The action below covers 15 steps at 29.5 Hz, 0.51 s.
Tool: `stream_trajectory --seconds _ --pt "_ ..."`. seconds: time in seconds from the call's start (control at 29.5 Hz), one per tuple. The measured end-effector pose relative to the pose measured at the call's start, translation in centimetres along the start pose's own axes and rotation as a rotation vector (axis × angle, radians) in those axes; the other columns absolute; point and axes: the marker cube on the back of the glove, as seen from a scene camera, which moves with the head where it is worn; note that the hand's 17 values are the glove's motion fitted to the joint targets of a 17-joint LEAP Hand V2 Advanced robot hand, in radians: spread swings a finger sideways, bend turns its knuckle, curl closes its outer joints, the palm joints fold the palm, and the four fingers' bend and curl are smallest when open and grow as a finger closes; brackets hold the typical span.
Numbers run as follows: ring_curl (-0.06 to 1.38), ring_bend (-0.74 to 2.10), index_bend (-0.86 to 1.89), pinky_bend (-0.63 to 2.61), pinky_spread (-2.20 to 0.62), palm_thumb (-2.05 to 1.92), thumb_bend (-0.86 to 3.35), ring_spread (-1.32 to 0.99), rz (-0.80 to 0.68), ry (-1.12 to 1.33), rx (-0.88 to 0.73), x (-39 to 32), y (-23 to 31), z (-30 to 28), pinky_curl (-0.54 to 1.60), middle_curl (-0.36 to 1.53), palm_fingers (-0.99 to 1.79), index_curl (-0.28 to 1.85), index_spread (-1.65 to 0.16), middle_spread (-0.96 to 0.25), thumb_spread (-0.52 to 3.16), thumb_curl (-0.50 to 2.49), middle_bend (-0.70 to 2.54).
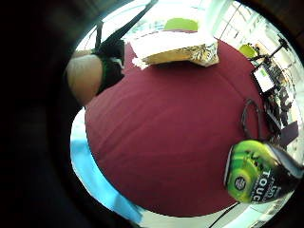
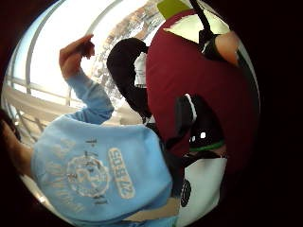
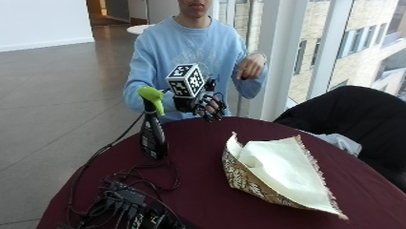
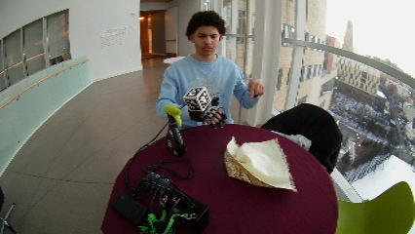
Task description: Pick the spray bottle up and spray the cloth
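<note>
The gloved right hand (image 3: 204,103) hangs above the table (image 3: 203,181) edge nearest the person, fingers loosely curled, holding nothing. The spray bottle (image 3: 152,125) stands upright just beside it near that edge, and the cloth (image 3: 279,174) lies mid-table.

Round table (image 4: 272,204), maroon cloth cover, taken as landmark. Beyond it: grey tiled floor (image 4: 78,141), glossy, running to a lit corridor. To one side: white wall (image 4: 39,63) with a pale green panelled base. To the other side: tall windows (image 4: 363,58) with white frames, daylight, city buildings outside. Beside the table: a black chair (image 4: 314,129); a lime-green chair (image 4: 379,212) at its window-side edge.
</note>
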Motion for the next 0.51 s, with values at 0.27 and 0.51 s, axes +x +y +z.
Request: stream_trajectory --seconds 0.27,0.51 --pt "0.21 0.37 0.24 0.27 0.13 0.62 0.39 -0.01 -0.014 0.014 -0.040 0.3 -1.2 0.7 0.18 0.19 0.87 0.22 -0.23 -0.05 0.78 0.18 0.30" --pt "0.23 0.29 0.22 0.24 0.16 0.64 0.36 -0.01 -0.010 0.029 -0.056 0.5 -2.0 0.7 0.22 0.24 0.81 0.28 -0.28 -0.05 0.98 0.23 0.27"
